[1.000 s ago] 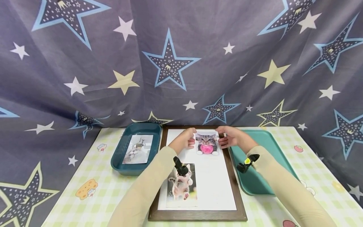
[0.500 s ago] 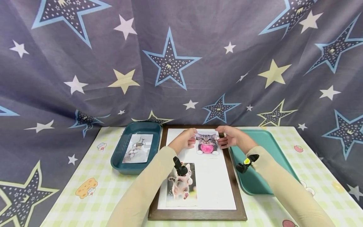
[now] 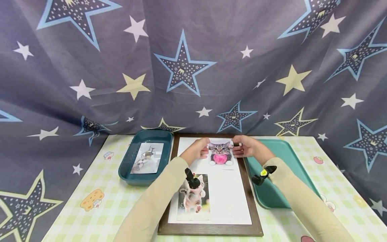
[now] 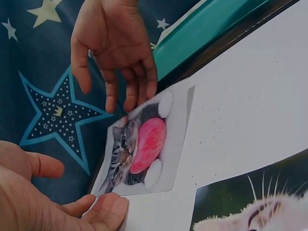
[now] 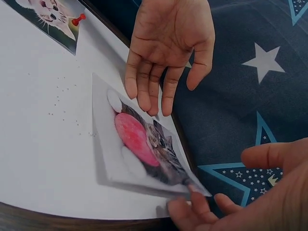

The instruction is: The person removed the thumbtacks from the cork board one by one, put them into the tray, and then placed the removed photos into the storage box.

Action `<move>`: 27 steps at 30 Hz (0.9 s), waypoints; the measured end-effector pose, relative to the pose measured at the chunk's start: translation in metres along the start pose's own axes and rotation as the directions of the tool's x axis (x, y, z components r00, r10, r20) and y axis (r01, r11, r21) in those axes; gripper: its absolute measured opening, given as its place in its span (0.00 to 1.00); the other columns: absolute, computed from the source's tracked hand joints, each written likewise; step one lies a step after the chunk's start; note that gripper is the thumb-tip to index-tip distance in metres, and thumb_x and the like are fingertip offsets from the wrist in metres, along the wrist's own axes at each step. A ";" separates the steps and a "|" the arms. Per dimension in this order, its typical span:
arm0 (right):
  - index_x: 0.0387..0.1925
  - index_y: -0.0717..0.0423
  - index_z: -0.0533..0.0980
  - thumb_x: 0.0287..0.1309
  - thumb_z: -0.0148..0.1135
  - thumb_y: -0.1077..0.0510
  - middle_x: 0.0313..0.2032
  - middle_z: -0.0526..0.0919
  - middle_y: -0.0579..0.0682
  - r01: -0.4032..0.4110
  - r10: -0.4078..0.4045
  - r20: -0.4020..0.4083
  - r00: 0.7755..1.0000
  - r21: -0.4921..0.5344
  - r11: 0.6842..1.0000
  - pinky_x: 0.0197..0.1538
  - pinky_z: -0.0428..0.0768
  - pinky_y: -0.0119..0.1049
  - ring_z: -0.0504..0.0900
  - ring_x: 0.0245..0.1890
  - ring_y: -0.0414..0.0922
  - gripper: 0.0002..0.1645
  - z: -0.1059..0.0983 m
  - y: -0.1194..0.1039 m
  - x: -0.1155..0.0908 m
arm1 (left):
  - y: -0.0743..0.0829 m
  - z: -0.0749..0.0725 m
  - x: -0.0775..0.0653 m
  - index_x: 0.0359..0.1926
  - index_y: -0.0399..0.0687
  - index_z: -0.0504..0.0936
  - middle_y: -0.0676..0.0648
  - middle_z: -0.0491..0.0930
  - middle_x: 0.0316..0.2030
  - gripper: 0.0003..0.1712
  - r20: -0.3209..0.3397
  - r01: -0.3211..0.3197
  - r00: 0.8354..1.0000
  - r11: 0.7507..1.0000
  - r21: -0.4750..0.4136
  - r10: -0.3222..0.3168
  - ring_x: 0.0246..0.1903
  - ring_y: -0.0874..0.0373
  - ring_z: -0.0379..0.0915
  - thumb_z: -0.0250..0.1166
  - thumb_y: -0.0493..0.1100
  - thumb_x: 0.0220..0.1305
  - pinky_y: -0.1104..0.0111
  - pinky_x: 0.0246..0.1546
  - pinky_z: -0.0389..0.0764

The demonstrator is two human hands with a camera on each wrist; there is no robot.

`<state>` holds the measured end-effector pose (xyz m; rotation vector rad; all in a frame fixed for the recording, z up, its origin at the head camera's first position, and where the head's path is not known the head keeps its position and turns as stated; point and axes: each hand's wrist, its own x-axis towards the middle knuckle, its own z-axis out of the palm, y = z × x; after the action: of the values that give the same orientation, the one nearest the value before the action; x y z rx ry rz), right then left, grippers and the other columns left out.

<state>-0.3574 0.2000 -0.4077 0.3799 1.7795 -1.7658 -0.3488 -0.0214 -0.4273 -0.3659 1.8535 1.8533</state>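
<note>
A photo of a tabby cat with a pink oval (image 3: 220, 154) lies against the upper part of a white board with a brown frame (image 3: 211, 230). My left hand (image 3: 195, 150) is at the photo's left edge, fingertips by the margin and thumb apart. Across from it, my right hand (image 3: 246, 146) touches the photo's right edge with extended fingers; its thumb stands away in the right wrist view. Along the photo's lower edge a shadow shows. Lower on the board, a kitten photo (image 3: 193, 201) is fixed by a red push pin (image 5: 78, 19) at its top.
A dark teal bin (image 3: 125, 168) with another photo (image 3: 147, 158) in it stands left of the board. To the right lies a green tray (image 3: 272, 188), partly under my right forearm. Behind the checked tablecloth (image 3: 99, 188) hangs a star-patterned curtain (image 3: 169, 111).
My right hand has shifted slightly to the right, its fingers spread a bit differently at the photo's edge. The left hand and the photos hold nearly the same place.
</note>
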 end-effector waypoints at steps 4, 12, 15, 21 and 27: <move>0.45 0.53 0.65 0.70 0.47 0.60 0.50 0.74 0.57 0.014 -0.014 0.003 1.000 0.003 1.000 0.67 0.75 0.45 0.77 0.47 0.50 0.05 0.005 0.000 -0.003 | -0.001 -0.001 0.001 0.69 0.31 0.66 0.31 0.66 0.69 0.32 -0.028 0.007 1.000 1.000 0.001 -0.007 0.65 0.42 0.68 0.51 0.42 0.67 0.53 0.70 0.72; 0.35 0.56 0.72 0.60 0.48 0.71 0.21 0.77 0.41 0.117 -0.115 0.033 0.993 -0.036 0.993 0.46 0.83 0.33 0.79 0.32 0.37 0.09 -0.005 0.015 0.021 | 0.001 -0.011 0.002 0.69 0.34 0.68 0.30 0.73 0.64 0.31 -0.011 0.004 1.000 0.996 0.091 -0.003 0.60 0.41 0.74 0.53 0.43 0.67 0.54 0.65 0.76; 0.61 0.64 0.68 0.55 0.58 0.74 0.26 0.81 0.44 0.143 -0.143 0.093 0.985 0.006 0.990 0.47 0.84 0.36 0.81 0.33 0.39 0.30 -0.038 0.037 0.084 | 0.007 -0.019 -0.001 0.67 0.34 0.70 0.31 0.75 0.63 0.29 -0.003 -0.008 1.000 0.994 0.111 0.008 0.60 0.41 0.76 0.53 0.42 0.68 0.53 0.64 0.77; 0.66 0.59 0.73 0.43 0.73 0.75 0.24 0.83 0.48 0.094 -0.105 0.157 0.982 0.073 0.993 0.45 0.86 0.40 0.83 0.27 0.40 0.44 -0.098 0.073 0.202 | 0.030 -0.051 -0.022 0.68 0.34 0.72 0.34 0.78 0.61 0.28 0.016 -0.076 0.997 0.978 0.197 0.075 0.61 0.43 0.77 0.52 0.42 0.71 0.52 0.68 0.74; 0.67 0.64 0.72 0.57 0.61 0.75 0.22 0.81 0.44 0.065 -0.061 0.056 0.997 -0.059 0.996 0.39 0.84 0.32 0.80 0.24 0.36 0.34 -0.036 0.036 0.086 | 0.052 -0.105 -0.047 0.71 0.39 0.70 0.36 0.78 0.62 0.27 0.053 -0.185 0.983 0.918 0.352 0.178 0.62 0.44 0.76 0.52 0.46 0.78 0.51 0.70 0.71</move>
<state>-0.4107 0.2205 -0.4899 0.2511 1.8207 -1.7432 -0.3518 -0.1304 -0.3630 -0.0479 2.2195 1.5755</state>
